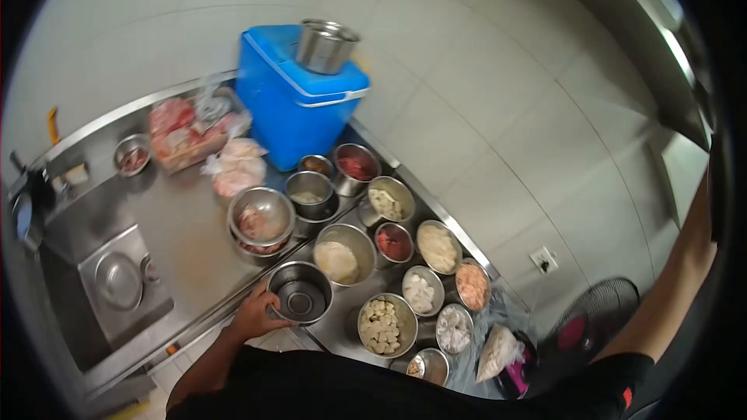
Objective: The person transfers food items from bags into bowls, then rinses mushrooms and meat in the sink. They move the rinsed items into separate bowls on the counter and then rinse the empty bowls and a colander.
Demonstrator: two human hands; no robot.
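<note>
My left hand (pixel 255 313) grips the rim of a round steel pot (pixel 326 284) at the counter's front edge, with the fingers curled on its side. Only a dark bottom with ring-like reflections shows inside it. Right behind it stands a wide steel bowl (pixel 366 245) with a pale, doughy-looking mass. To its right is a bowl of pale chunks (pixel 381 327). My right forearm (pixel 661 303) reaches up along the right side toward a pale panel (pixel 685 167). The right hand itself is hidden past the dark edge of the view.
Several steel bowls of food, one with orange shreds (pixel 472 285), crowd the counter. A blue cooler box (pixel 299 109) carries a steel pot (pixel 327 47). Left are a bin of bagged meat (pixel 191 136) and a sink (pixel 124 319). A fan (pixel 599 311) stands right, below a wall socket (pixel 543 259).
</note>
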